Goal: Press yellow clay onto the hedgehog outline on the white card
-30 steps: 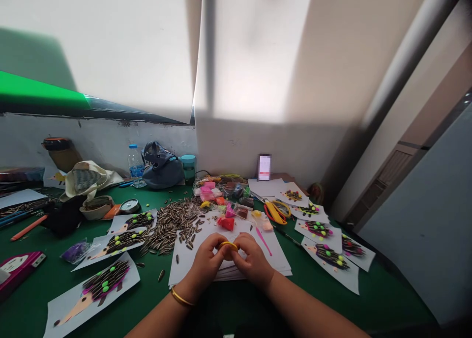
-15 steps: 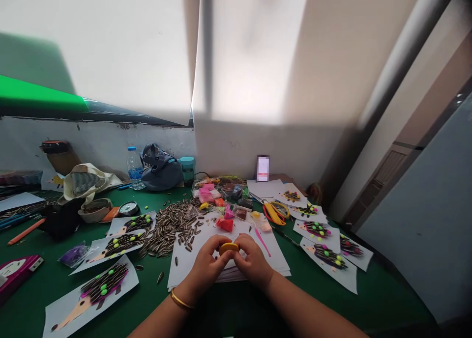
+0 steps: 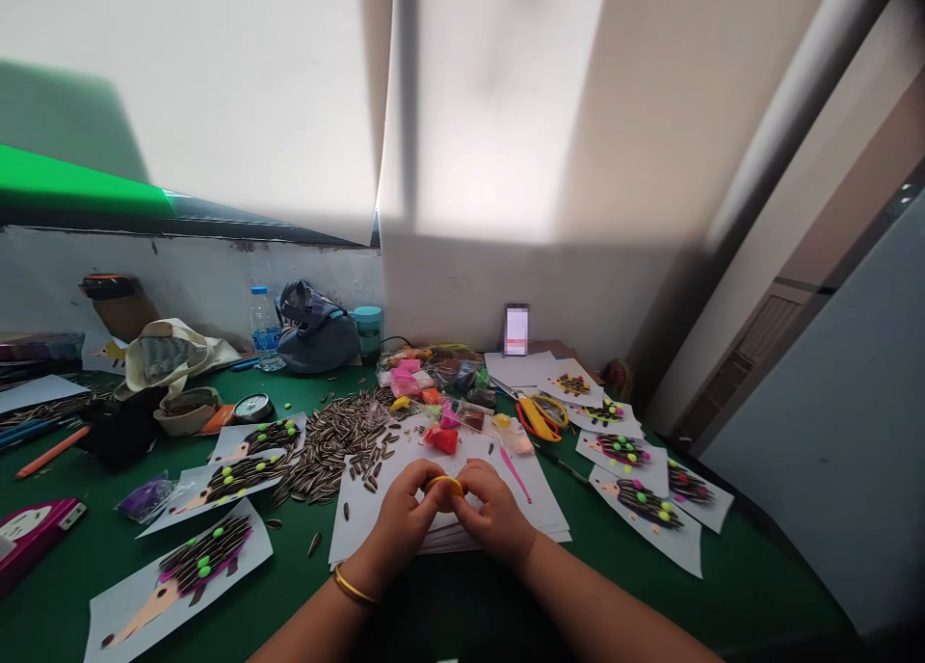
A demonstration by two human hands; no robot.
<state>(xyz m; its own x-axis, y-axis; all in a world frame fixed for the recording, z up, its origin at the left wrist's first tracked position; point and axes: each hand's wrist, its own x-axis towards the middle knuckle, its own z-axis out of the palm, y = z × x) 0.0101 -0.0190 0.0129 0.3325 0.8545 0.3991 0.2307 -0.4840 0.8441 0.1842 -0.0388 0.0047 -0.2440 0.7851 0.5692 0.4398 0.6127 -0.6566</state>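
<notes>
Between the fingertips of both hands is a flattened piece of yellow modelling clay (image 3: 451,487). My left hand (image 3: 406,514), with a gold bangle at the wrist, pinches its left side. My right hand (image 3: 497,517) pinches the right side, its fingers partly hiding the clay. Both hands are over a stack of white paper (image 3: 545,509). Just beyond them lies a red packet of clay (image 3: 440,439), and a pink modelling tool (image 3: 516,477) rests on the paper to the right. A heap of sunflower seeds (image 3: 336,446) spreads to the left.
Hedgehog pictures with seed spines lie at the left (image 3: 180,576) and right (image 3: 643,509) on the green table (image 3: 303,605). Yellow-handled scissors (image 3: 541,417), a phone (image 3: 515,331), a water bottle (image 3: 265,331) and a blue bag (image 3: 314,335) stand or lie farther back.
The yellow clay has been tilted and turned between the fingers, and its flat face shows differently. Both hands stay in nearly the same place.
</notes>
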